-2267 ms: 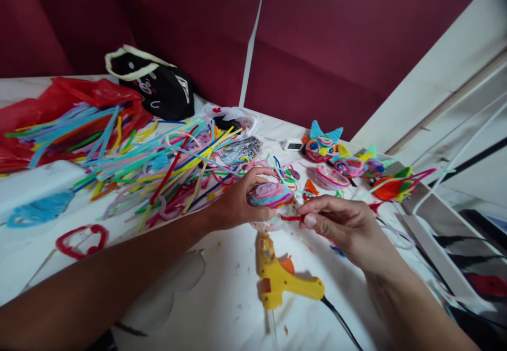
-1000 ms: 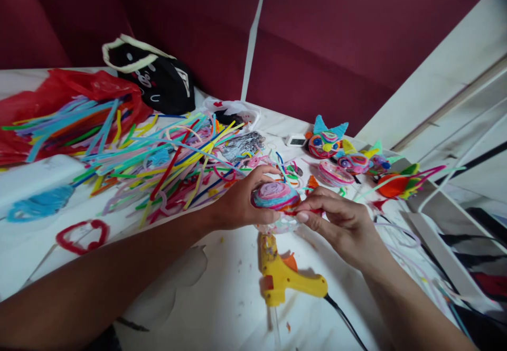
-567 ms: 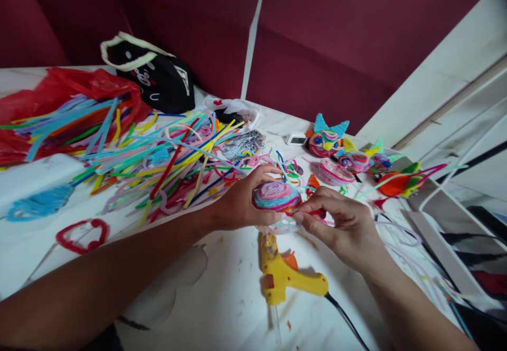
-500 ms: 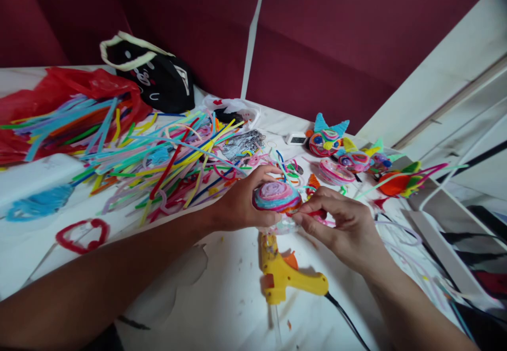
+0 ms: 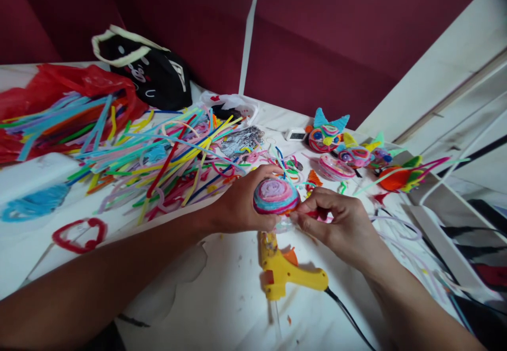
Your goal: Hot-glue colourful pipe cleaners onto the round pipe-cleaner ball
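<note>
My left hand (image 5: 237, 203) is closed round a domed spiral of pipe cleaners (image 5: 276, 195), pink at the top with blue and red bands lower down. Its thumb lies under the spiral and its fingers curl over the far side. My right hand (image 5: 336, 224) pinches a red pipe cleaner (image 5: 312, 214) against the spiral's lower right rim, fingertips pressed together. Both hands hover just above the white table (image 5: 222, 303).
A yellow glue gun (image 5: 285, 272) with a black cord lies right below my hands. A heap of loose pipe cleaners (image 5: 158, 155) spreads to the left. Finished spiral faces (image 5: 328, 137) stand at the back right. A black bag (image 5: 146, 71), red plastic bag (image 5: 59, 92) and red heart loop (image 5: 77, 233) sit further left.
My right hand has brought the red pipe cleaner from beside the spiral up against its rim and keeps pressing it there. The left hand has tilted the spiral slightly.
</note>
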Demonstrator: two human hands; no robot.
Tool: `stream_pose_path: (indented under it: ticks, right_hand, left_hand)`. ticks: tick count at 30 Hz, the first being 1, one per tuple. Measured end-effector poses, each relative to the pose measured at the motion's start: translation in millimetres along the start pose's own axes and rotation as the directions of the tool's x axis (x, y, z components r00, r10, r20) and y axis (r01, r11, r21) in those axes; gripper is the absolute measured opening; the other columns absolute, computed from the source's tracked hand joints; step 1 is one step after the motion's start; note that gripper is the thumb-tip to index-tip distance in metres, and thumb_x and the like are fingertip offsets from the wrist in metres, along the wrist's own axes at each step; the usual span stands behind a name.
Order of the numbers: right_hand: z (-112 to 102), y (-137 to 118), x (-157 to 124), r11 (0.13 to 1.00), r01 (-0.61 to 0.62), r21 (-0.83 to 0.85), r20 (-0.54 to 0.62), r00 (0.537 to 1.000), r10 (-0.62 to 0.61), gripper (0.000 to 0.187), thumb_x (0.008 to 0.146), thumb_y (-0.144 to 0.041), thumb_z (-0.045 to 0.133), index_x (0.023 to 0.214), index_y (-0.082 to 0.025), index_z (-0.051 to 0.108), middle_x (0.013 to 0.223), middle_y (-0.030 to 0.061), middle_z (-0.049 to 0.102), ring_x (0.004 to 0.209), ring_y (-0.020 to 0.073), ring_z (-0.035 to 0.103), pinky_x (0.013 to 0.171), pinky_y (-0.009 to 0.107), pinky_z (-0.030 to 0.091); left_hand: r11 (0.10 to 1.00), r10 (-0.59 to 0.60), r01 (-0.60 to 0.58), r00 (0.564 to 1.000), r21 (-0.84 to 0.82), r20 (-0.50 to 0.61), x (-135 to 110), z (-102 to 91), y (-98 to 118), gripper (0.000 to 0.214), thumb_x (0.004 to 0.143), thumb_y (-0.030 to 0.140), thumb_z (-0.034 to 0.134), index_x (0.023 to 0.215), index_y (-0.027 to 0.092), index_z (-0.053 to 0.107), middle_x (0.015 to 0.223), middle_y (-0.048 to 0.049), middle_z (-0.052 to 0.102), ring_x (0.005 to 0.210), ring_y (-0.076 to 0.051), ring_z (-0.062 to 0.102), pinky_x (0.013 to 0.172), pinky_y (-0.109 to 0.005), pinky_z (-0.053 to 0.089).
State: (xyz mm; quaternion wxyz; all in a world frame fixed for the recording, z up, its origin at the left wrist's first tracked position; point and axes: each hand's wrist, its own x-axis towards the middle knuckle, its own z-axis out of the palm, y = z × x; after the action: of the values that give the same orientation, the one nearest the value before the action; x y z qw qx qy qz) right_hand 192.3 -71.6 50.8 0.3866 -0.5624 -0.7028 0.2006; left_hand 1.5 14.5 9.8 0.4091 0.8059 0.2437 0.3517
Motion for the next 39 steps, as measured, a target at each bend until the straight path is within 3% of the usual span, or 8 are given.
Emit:
stream_pose_path:
  ticks: [6, 12, 24, 30, 39]
  right_hand:
    - [2, 0, -1, 0.998, -0.06, -0.033, 0.004, 0.998, 0.061, 0.01, 0.072, -0.022, 0.066, 0.064, -0.018, 0.07, 0.06, -0.0001, 0.062, 0.055, 0.0104, 0.049, 0.05, 0.024, 0.035]
    - [6, 2, -2, 0.994, -0.103, -0.045, 0.027, 0.994, 0.105, 0.01, 0.072, -0.024, 0.064, 0.065, -0.018, 0.069, 0.063, 0.0001, 0.063, 0.056, 0.0104, 0.049, 0.052, 0.025, 0.035]
    - [13, -1, -5, 0.996, -0.045, -0.071, 0.038, 0.998, 0.048, 0.011, 0.073, -0.021, 0.061, 0.064, -0.017, 0.066, 0.063, 0.0011, 0.061, 0.058, 0.0117, 0.051, 0.053, 0.024, 0.037]
    - [15, 1, -6, 0.995, -0.049, -0.088, 0.015, 0.999, 0.05, 0.012, 0.076, -0.025, 0.066, 0.067, -0.017, 0.066, 0.065, 0.0008, 0.061, 0.057, 0.0107, 0.049, 0.053, 0.025, 0.035]
    - [1, 3, -3, 0.997, -0.082, 0.017, 0.054, 0.995, 0.081, 0.012, 0.082, -0.027, 0.066, 0.075, -0.018, 0.067, 0.073, 0.0006, 0.066, 0.066, 0.0119, 0.056, 0.062, 0.025, 0.041]
  left_hand:
    - [0.994, 0.046, -0.045, 0.999, 0.103, -0.007, -1, 1.0, 1, 0.078, 0.057, 0.022, 0.075, 0.128, 0.023, 0.044, 0.13, -0.0073, 0.056, 0.114, -0.028, 0.058, 0.099, -0.038, 0.047]
    - [0.994, 0.036, -0.036, 0.999, 0.106, -0.001, -1, 1.0, 2, 0.076, 0.059, 0.024, 0.075, 0.128, 0.023, 0.044, 0.129, -0.0079, 0.056, 0.114, -0.028, 0.058, 0.099, -0.039, 0.047]
    - [0.997, 0.037, -0.036, 0.999, 0.072, -0.003, 1, -0.5, 1, 0.079, 0.059, 0.034, 0.081, 0.127, 0.023, 0.044, 0.13, -0.0099, 0.057, 0.121, -0.03, 0.056, 0.104, -0.041, 0.044]
    - [0.994, 0.055, -0.054, 0.998, 0.097, -0.01, 1, 0.6, -2, 0.081, 0.056, 0.022, 0.078, 0.129, 0.024, 0.042, 0.129, -0.0084, 0.057, 0.121, -0.029, 0.056, 0.103, -0.04, 0.046]
    - [0.999, 0.023, -0.021, 0.999, 0.04, -0.049, 3, -3.9, 0, 0.077, 0.058, 0.02, 0.074, 0.128, 0.022, 0.042, 0.128, -0.0099, 0.057, 0.12, -0.029, 0.057, 0.101, -0.039, 0.046]
